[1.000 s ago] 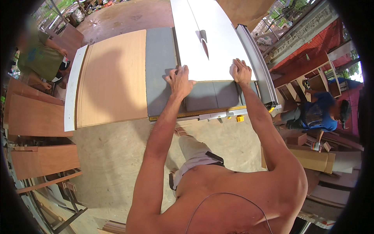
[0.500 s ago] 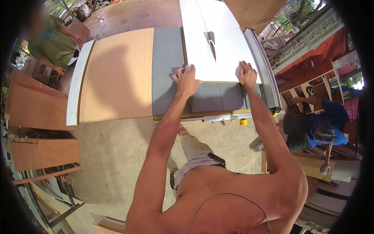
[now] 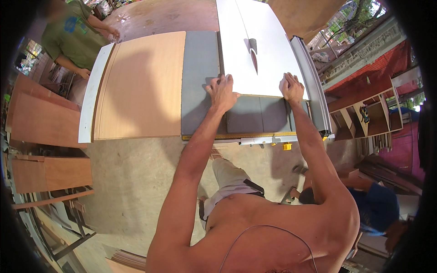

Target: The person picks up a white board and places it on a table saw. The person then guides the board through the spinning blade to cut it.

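Observation:
A white board (image 3: 268, 36) lies flat on the grey table saw (image 3: 198, 82). The dark saw blade (image 3: 254, 59) pokes up through it, with a thin cut line running from the blade to the far side. My left hand (image 3: 222, 92) is closed over the board's near left corner, thumb at the near edge and fingers bent along the left side. At the near right corner my right hand (image 3: 292, 87) has its fingers curled on the board, close to the saw's metal fence (image 3: 314, 84). Parts of both hands' grip under the edge are hidden.
A light wood panel (image 3: 139, 86) extends the saw table to the left. A person in a green shirt (image 3: 73, 36) stands beyond it. Another person in blue (image 3: 375, 207) bends low at the right. A wooden shelf unit (image 3: 368, 116) and stacked brown boards (image 3: 45, 113) stand around.
The person in blue has moved from beside the shelf unit to lower right, bending down. The person in green has shifted an arm. My hands and the board hold nearly the same place.

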{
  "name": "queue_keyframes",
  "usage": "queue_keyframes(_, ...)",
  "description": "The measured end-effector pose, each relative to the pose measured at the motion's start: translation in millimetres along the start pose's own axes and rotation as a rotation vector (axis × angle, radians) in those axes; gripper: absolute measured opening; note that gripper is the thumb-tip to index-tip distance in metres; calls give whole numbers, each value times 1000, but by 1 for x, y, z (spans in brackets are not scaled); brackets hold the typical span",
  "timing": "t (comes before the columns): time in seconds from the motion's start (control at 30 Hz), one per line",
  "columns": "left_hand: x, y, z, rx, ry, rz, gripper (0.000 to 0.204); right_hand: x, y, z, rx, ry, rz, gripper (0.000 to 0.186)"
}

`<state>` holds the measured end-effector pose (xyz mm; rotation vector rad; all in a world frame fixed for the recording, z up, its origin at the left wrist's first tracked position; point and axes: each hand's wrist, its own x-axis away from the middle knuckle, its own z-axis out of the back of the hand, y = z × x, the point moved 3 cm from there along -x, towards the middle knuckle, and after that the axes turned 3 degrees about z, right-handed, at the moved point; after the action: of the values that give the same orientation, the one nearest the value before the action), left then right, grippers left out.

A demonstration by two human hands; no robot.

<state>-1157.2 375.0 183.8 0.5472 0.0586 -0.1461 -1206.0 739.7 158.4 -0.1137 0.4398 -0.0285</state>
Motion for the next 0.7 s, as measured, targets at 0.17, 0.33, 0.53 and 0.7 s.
queue_keyframes(0.17,-3,-1,-1,5,4,-3,83,-4,0,-1,9,-3,13,51)
queue_keyframes(0.33,-9,0,-3,9,-26,13,84,-7,4,-4,17,15,20,50)
queue_keyframes(0.53,-13,-3,-6,-10,2,5,83,-11,1,-5,-11,28,31,48)
queue_keyframes(0.7,-16,-4,-5,5,2,12,82,-14,-2,-4,-3,18,17,48)
